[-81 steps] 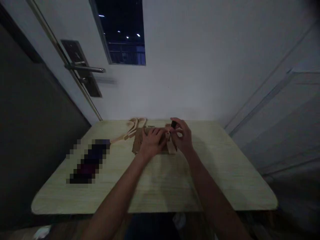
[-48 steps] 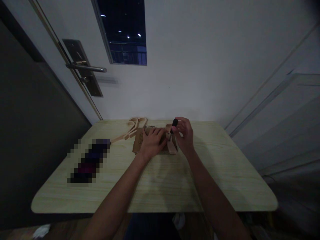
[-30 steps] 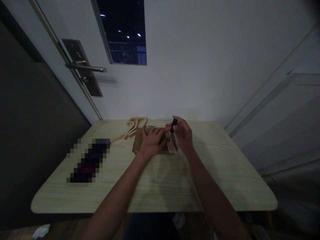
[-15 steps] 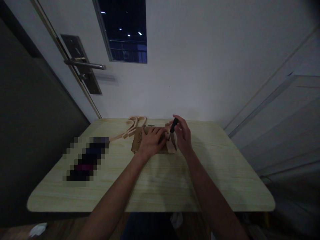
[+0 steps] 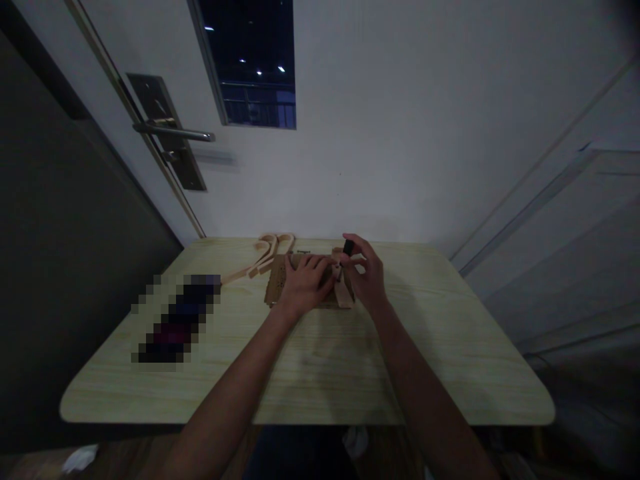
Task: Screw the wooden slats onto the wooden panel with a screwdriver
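Note:
My left hand [image 5: 303,285] lies with fingers spread on a brown flat piece [image 5: 275,281] dotted with small holes, and its fingertips reach the pale wooden part. That pale wooden part [image 5: 343,295] rests across the right end of the brown piece. My right hand [image 5: 369,272] is closed around the black handle of a screwdriver [image 5: 348,247], held tilted above the wooden part. The fingers partly cover the shaft, and where the tip meets the wood is hard to make out.
Curved pale wooden pieces [image 5: 270,248] lie at the back left of the light wood table [image 5: 320,373]. Behind them a small dark item [image 5: 303,252] lies by the brown piece. A pixelated dark object [image 5: 180,320] is on the left. A white door with a handle [image 5: 175,131] rises behind.
My right fingers have shifted lower around the screwdriver, and its handle stands more upright. My left hand stays on the brown piece. The view has moved slightly.

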A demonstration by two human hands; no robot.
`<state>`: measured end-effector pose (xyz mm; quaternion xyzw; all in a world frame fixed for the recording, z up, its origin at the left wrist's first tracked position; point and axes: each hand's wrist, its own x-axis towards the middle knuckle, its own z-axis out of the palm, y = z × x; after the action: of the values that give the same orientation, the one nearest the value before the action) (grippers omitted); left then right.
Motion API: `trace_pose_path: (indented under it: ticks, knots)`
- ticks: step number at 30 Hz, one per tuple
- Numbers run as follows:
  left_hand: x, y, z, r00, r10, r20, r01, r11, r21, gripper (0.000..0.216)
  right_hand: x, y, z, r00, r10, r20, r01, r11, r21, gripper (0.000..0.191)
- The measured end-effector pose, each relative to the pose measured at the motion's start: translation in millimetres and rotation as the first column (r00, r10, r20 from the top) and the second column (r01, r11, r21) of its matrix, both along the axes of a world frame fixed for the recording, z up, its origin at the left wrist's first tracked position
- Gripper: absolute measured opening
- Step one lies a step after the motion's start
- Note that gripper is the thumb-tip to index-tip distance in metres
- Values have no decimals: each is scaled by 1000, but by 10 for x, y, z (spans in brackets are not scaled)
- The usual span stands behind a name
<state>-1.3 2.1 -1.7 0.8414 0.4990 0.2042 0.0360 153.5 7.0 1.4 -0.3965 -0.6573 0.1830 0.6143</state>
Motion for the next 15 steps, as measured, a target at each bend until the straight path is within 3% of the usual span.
trace_pose_path:
  ticks: [6, 15]
  knots:
    - [-3, -3, 3, 1000, -7, 9, 7, 1000, 14, 32, 1, -14, 0, 992, 118, -42, -119, 993, -15, 34]
    - [-6, 11, -20, 1000, -2, -7, 2, 1000, 13, 33, 5, 73, -45, 994, -105, -6, 105, 992, 76, 35]
